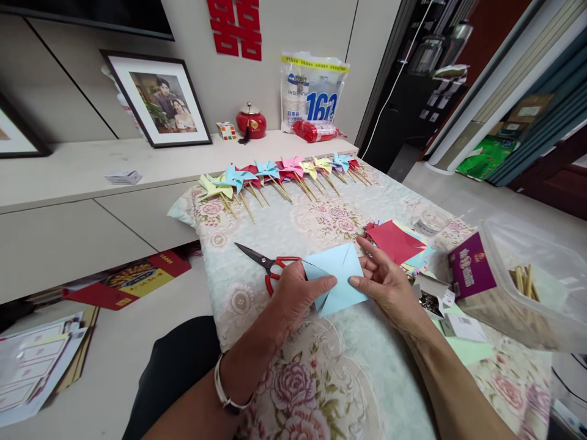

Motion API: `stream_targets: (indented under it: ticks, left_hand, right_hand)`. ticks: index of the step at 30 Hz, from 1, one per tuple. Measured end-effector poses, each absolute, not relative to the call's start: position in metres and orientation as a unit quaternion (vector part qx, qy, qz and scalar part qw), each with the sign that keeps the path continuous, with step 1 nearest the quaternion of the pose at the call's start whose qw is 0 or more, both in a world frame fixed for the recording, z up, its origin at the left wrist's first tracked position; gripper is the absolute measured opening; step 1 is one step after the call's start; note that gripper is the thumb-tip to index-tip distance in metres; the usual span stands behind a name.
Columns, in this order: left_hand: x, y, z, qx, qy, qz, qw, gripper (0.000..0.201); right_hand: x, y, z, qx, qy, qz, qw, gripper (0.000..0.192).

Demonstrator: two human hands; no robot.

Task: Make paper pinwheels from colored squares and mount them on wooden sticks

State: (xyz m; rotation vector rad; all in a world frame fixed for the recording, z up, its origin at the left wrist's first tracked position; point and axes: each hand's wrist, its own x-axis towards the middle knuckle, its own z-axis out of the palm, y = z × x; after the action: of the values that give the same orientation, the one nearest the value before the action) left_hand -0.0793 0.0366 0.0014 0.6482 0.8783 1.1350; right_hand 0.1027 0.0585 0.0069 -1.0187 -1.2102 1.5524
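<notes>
Pinching light-blue paper square (pixel 337 278) flat on the floral tablecloth (pixel 321 379) | left hand (pixel 296 293) and right hand (pixel 385 281) grip opposite edges (thumbs on top) | red-handled scissors (pixel 268 266) just left | coloured paper stack (pixel 398 241) beyond | pinwheels (pixel 275 174) at far edge
</notes>
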Motion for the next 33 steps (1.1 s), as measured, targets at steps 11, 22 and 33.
stream_targets:
  ticks: [11,22,33]
  left_hand:
    - [-0.080,0.037,-0.002,0.304,0.432,0.509,0.679,0.031]
    - [-0.078,0.038,-0.002,0.306,0.440,0.504,0.677,0.027]
    - [-0.076,0.040,-0.006,0.311,0.485,0.539,0.614,0.024]
  right_hand:
    - [0.100,0.058,0.004,-0.412,-0.524,0.557,0.495,0.073]
    - [0.100,0.057,-0.002,-0.412,-0.606,0.456,0.505,0.065]
    - [0.101,0.049,0.009,-0.435,-0.758,0.088,0.478,0.048]
